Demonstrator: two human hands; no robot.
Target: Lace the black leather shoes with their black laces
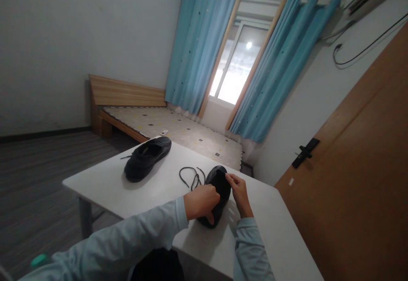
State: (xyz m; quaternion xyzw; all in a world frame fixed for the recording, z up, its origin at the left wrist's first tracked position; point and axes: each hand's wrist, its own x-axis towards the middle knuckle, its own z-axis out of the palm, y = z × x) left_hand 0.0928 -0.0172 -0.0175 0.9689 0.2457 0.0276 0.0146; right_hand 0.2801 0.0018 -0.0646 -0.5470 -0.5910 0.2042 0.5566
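A black shoe (pixel 223 187) rests on the white table (pixel 255 230) in front of me, its toe pointing toward the window. My left hand (pixel 202 200) lies across the shoe's opening, fingers curled over its side and partly hidden. At the shoe's upper right edge, my right hand (pixel 238 189) pinches the rim between thumb and fingers. A loose black shoelace (pixel 190 175) curls on the table just left of the shoe. The second black shoe (pixel 147 158) stands farther left near the table's far edge, with a lace end sticking out; neither hand touches it.
Behind the table is a bed (pixel 191 134) with a patterned mattress and a small white object (pixel 164 132) on it. Blue curtains (pixel 200 47) frame the window. A brown door (pixel 357 166) stands at the right. Something with a green cap (pixel 38 260) shows at lower left.
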